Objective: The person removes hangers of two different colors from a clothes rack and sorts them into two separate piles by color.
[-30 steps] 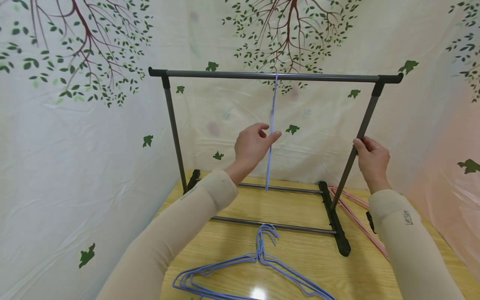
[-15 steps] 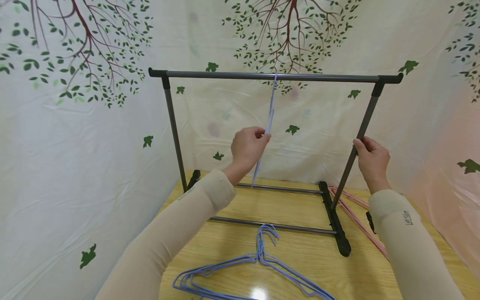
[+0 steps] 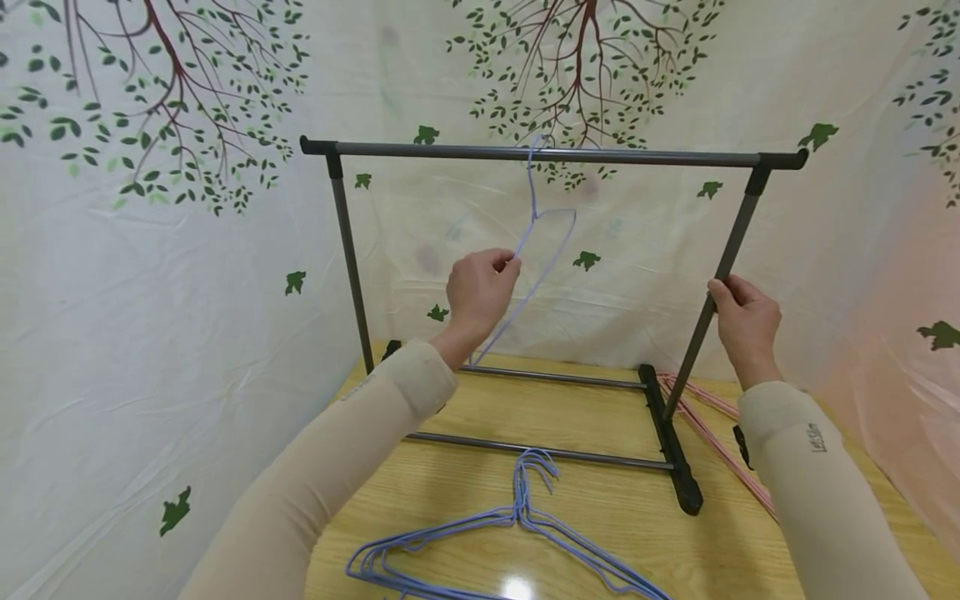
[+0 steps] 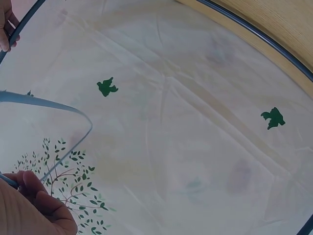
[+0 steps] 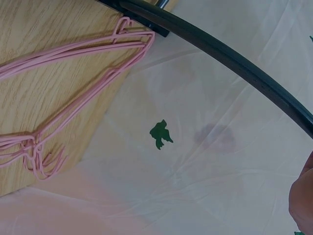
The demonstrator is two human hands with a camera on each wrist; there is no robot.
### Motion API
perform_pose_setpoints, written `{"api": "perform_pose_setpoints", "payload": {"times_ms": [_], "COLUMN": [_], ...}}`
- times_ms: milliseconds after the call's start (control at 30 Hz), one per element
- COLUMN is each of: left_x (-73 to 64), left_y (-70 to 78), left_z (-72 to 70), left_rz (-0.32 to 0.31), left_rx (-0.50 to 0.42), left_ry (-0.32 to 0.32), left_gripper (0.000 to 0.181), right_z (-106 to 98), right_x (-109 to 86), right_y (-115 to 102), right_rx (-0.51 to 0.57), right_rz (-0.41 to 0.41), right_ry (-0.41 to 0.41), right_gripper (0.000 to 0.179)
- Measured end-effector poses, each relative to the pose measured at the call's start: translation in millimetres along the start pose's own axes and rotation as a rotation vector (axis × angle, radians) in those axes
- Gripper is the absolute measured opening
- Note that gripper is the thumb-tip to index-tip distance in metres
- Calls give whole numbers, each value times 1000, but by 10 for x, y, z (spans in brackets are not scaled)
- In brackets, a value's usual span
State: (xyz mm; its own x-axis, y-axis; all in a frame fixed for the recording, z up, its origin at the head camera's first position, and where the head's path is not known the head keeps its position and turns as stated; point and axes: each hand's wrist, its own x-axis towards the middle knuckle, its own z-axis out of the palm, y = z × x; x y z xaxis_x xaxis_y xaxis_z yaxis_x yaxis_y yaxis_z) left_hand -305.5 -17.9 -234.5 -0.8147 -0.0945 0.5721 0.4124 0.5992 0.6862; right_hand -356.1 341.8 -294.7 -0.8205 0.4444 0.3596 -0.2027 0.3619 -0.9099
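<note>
A blue wire hanger [image 3: 551, 265] hangs by its hook from the top bar of a dark metal rack [image 3: 652, 157]. My left hand [image 3: 482, 290] pinches this hanger along its near sloping side, below the neck; in the left wrist view the left hand [image 4: 36, 208] shows at the lower left corner with the blue wire in its fingers. The hanger is turned partly sideways, its lower part hidden behind my wrist. On the right, my right hand [image 3: 746, 321] grips the rack's right upright between thumb and fingers.
Several blue hangers [image 3: 519, 517] lie stacked on the wooden table [image 3: 600, 517] in front of the rack. Several pink hangers [image 5: 98, 81] lie on the table to the right, beyond the rack's right foot [image 3: 671, 442]. A curtain [image 3: 225, 333] with printed leaves stands behind.
My left hand has closed its fingers on the hanging hanger and moved left. The hanger has turned from edge-on to partly facing me. My right hand stays on the upright.
</note>
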Motion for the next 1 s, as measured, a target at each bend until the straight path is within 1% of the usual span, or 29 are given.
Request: {"api": "perform_pose_setpoints", "payload": {"times_ms": [167, 433, 700, 900, 1000], "left_x": [17, 5, -18, -53, -67], "left_y": [-26, -108, -227, -332, -383], "left_z": [-34, -63, -81, -109, -122], "left_rz": [44, 100, 110, 146, 165], "left_rx": [3, -16, -32, -34, -53], "left_ry": [18, 20, 7, 6, -3], "left_gripper": [21, 20, 18, 18, 19], "right_z": [-1, 2, 2, 11, 18], "right_x": [7, 12, 1, -2, 2], "right_y": [7, 18, 17, 12, 8], "right_rx": [-19, -9, -19, -15, -22], "right_rz": [-1, 6, 7, 2, 7], "right_ry": [2, 5, 2, 2, 1], "right_gripper": [48, 47, 49, 50, 51]}}
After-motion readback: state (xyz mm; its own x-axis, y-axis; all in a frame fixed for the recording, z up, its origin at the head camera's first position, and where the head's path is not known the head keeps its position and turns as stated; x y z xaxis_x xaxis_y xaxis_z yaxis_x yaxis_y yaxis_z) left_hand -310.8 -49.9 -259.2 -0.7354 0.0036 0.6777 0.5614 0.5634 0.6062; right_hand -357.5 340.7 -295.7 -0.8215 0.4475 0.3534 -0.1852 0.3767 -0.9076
